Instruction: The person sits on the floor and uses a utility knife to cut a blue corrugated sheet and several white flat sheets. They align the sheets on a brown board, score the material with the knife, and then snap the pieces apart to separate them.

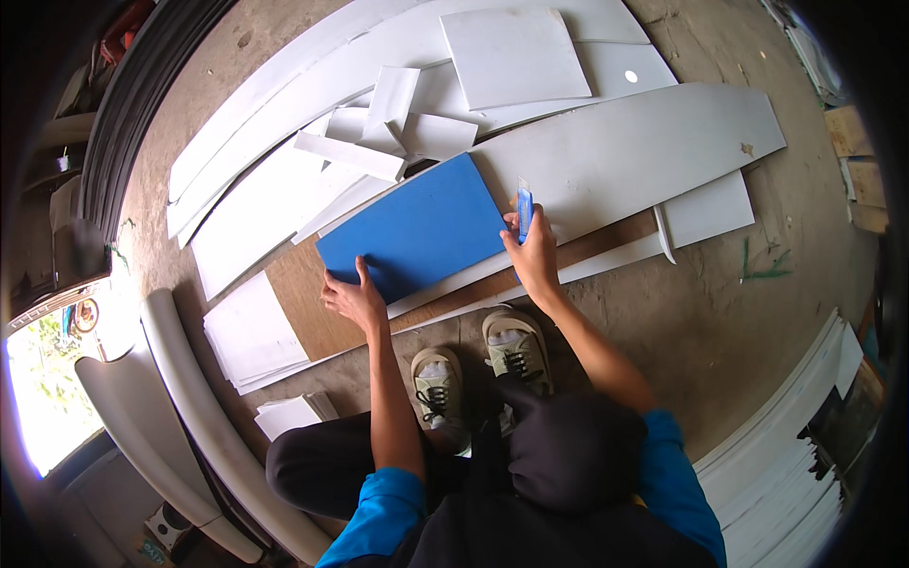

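Note:
A flat blue rectangular board (417, 227) lies over the white sheets and a brown board (308, 293) in front of my feet. My left hand (357, 301) grips its near left corner, thumb on top and fingers along the edge. At the board's right edge, my right hand (532, 251) holds a blue utility knife (525, 216), its tip pointing away from me. The right fingers are close to the board's edge; whether they press on it I cannot tell. Under and beyond the blue board runs a long white panel (644, 142).
White offcuts (383, 114) lie loosely beyond the blue board, beside a square white sheet (516, 57). A thin white strip (665, 235) rests at the right. Long curved white pieces (227, 445) stand at the left; stacked white panels (786, 445) lie at the lower right.

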Demonstrator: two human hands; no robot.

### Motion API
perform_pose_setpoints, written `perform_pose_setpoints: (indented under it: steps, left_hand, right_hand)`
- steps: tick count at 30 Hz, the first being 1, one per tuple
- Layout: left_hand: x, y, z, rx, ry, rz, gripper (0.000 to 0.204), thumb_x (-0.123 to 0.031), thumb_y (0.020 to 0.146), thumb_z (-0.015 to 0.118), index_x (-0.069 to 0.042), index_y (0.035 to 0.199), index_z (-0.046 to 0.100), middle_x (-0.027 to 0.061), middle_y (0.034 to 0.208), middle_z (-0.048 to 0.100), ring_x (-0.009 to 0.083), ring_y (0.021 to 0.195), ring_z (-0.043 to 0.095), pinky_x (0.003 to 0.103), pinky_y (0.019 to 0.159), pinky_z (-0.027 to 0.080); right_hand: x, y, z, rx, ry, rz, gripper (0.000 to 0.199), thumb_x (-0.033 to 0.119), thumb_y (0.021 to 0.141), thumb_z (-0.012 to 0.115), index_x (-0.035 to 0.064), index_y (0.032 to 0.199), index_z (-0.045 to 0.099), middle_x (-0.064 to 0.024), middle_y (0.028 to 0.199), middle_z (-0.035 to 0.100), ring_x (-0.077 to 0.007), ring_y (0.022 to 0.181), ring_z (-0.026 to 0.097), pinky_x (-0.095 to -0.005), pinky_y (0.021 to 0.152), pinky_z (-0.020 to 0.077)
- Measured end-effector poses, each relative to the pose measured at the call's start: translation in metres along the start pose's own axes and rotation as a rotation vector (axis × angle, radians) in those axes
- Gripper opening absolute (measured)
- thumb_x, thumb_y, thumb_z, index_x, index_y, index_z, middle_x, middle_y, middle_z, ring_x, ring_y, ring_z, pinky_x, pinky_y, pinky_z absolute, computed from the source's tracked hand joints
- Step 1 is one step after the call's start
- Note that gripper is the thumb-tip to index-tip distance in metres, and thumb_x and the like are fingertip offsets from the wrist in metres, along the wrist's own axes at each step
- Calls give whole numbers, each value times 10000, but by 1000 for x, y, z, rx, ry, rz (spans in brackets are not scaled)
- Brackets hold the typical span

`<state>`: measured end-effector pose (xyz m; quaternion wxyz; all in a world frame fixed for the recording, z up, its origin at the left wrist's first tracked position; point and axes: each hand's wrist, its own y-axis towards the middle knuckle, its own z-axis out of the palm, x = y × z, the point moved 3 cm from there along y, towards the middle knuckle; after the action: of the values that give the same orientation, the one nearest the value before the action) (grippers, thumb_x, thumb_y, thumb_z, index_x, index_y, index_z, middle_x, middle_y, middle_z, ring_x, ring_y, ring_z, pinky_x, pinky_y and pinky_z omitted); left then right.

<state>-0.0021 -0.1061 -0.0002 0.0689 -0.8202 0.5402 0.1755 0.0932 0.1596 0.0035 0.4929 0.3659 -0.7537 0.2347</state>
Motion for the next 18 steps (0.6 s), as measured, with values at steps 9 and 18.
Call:
perform_pose_setpoints:
  steps: [9, 18]
  left_hand:
    - [-9, 17, 15, -36, 7, 13, 815, -558, 692, 632, -14, 1243, 379, 203, 1176, 391, 383, 1093, 371, 499, 893, 342]
    - [-3, 20, 17, -32, -26, 32, 817, -580, 675, 634, -33, 1233, 397, 203, 1143, 408, 389, 1074, 385, 498, 893, 343]
  right_hand:
    - [-5, 16, 3, -14, 89, 25, 329, -59, 719, 613, 3, 994, 445, -105, 854, 606, -191, 715, 598, -306, 649, 493]
    - [-6, 12, 2, -9, 162, 43, 343, -54, 727, 614, 2, 1009, 428, -111, 884, 613, -178, 722, 612, -294, 644, 497]
